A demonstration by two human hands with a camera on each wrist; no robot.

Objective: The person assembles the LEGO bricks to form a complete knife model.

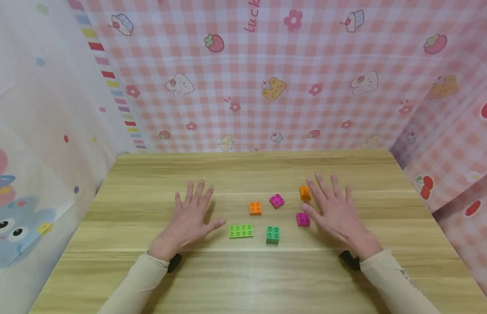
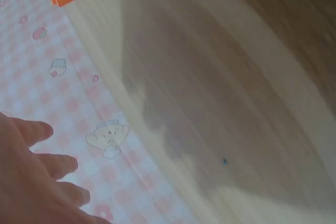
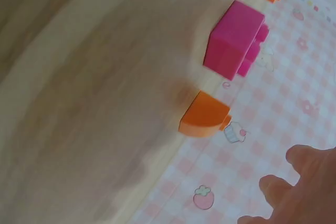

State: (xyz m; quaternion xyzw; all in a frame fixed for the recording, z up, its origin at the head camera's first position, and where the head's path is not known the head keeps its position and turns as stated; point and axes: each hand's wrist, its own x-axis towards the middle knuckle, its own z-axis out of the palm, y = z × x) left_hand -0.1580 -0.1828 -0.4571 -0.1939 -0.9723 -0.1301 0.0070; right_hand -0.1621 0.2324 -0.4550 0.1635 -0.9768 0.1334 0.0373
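Lying at the near side: cream left sleeve (image 1: 135, 283) and right sleeve (image 1: 396, 283), a dark strap (image 1: 349, 261) showing at the right wrist. Left hand (image 1: 190, 220), back up, fingers spread and straight, gripping nothing; thumb just beside the lime block (image 1: 241, 231). Right hand (image 1: 337, 213), same: fingers spread, gripping nothing; thumb by the right magenta block (image 1: 303, 219), contact can't be told. Both hands cast shadows on the wooden table (image 1: 243, 279). Blocks sit between the hands, well apart from each other mostly: green block (image 1: 272, 235) nearest along with lime, right magenta a bit farther, then square orange block (image 1: 255, 208), left magenta block (image 1: 277, 201) turned at an angle, rounded orange block (image 1: 304, 192) farthest, near right index finger. Behind the table: pink checked cloth (image 1: 243, 69), cartoon print.
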